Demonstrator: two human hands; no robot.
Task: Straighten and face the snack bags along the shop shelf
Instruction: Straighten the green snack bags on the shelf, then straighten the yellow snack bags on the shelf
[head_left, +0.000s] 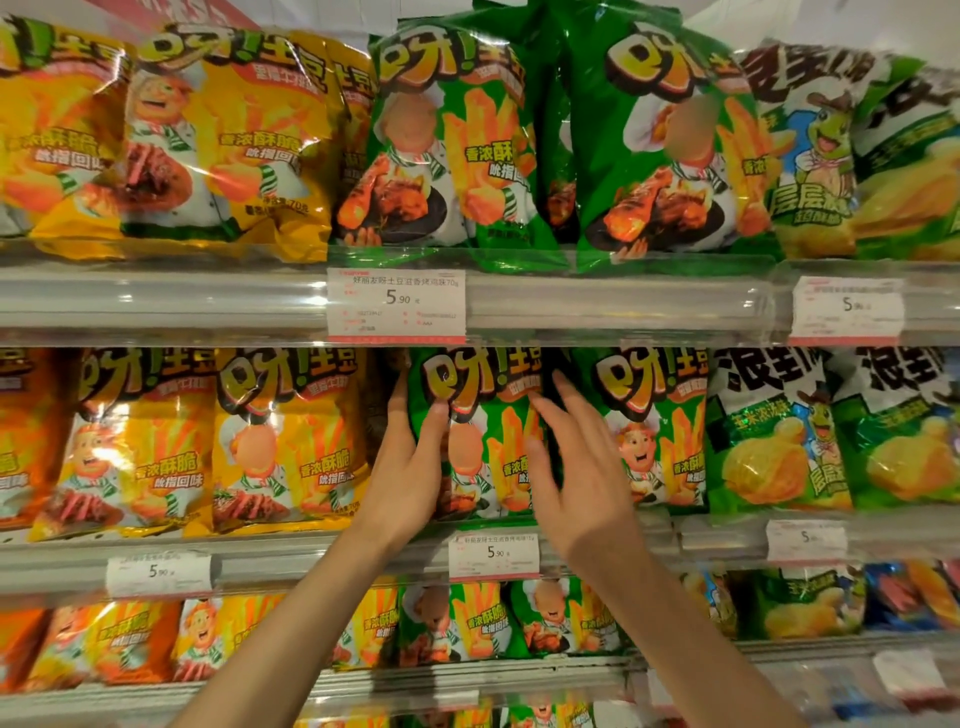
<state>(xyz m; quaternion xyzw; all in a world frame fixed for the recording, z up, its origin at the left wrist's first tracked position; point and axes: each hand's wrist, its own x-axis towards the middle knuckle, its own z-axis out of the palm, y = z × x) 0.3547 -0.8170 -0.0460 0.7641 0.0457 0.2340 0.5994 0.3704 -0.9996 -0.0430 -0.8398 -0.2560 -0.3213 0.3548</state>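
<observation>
A green snack bag (483, 431) stands upright on the middle shelf (311, 551), between a yellow bag (283, 441) and another green bag (657, 431). My left hand (410, 467) holds its left edge, thumb on the front and fingers tucked behind it. My right hand (576, 467) lies against its right edge with fingers straight, reaching into the gap beside the neighbouring green bag. The bag's lower middle is hidden by both hands.
The top shelf (623, 301) carries yellow bags (218, 140), green bags (447, 140) and white-green bags (810, 150). White-green bags (774, 431) fill the middle shelf's right end. A lower shelf (441, 675) holds more bags. Price tags (396, 305) hang on the clear rail fronts.
</observation>
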